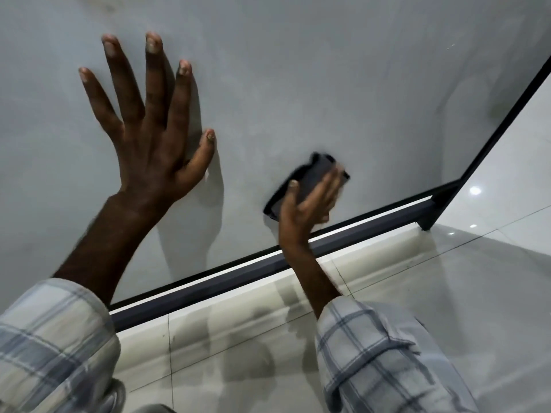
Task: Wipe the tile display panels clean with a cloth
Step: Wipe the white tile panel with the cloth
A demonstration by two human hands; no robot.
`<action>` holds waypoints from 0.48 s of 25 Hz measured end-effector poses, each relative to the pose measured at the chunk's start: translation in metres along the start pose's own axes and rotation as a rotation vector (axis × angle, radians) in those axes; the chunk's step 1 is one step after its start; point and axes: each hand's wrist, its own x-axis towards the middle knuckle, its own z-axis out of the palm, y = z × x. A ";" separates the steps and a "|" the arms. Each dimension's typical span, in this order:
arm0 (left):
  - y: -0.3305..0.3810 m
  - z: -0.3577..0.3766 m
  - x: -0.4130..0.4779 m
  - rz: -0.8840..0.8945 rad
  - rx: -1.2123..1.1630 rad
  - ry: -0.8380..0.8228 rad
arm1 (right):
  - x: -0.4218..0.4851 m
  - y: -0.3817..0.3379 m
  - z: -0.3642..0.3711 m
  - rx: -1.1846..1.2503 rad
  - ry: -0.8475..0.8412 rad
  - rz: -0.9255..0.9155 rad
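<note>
I see my left hand (pixel 152 138) pressed flat on the pale grey tile panel (pixel 313 84), fingers spread wide. Further right, my right hand (pixel 307 204) presses a dark cloth (pixel 310 174) against the panel's lower part, just above the black frame (pixel 268 265). The cloth is blurred and half hidden under my fingers. I can read no writing anywhere.

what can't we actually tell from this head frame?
- Cloth: motion-blurred and partly covered by the right hand; its full outline and the grip are unclear.
- Tile panel: top and left cut off by the frame edges, so its extent is unknown; remaining dirt is too faint to judge.
- Left hand: spread on the panel, hiding the surface beneath.
- Dark frame: its left end is hidden behind the left sleeve.
</note>
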 end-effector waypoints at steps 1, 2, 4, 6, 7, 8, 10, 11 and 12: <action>0.003 -0.001 -0.014 -0.003 -0.030 -0.043 | -0.008 -0.007 0.003 -0.093 -0.060 -0.181; 0.007 0.000 -0.031 -0.005 -0.047 -0.090 | -0.012 -0.008 0.004 -0.190 -0.110 -0.340; 0.009 0.004 -0.060 0.035 -0.032 -0.154 | -0.006 0.009 0.001 -0.289 -0.156 -0.521; 0.005 0.010 -0.073 0.082 0.004 -0.180 | 0.003 0.040 -0.006 -0.289 -0.137 -0.484; 0.004 0.011 -0.073 0.090 0.007 -0.184 | 0.003 0.055 -0.010 -0.278 -0.121 -0.376; 0.003 0.011 -0.073 0.086 -0.003 -0.181 | 0.001 0.068 -0.012 -0.257 -0.112 -0.209; 0.007 0.012 -0.073 0.061 -0.019 -0.176 | -0.006 0.077 -0.012 -0.172 -0.091 0.297; 0.009 0.013 -0.073 0.055 -0.026 -0.180 | -0.009 0.078 -0.012 -0.096 -0.092 0.546; 0.010 0.013 -0.072 0.057 -0.027 -0.187 | -0.010 0.078 -0.011 0.027 -0.103 0.718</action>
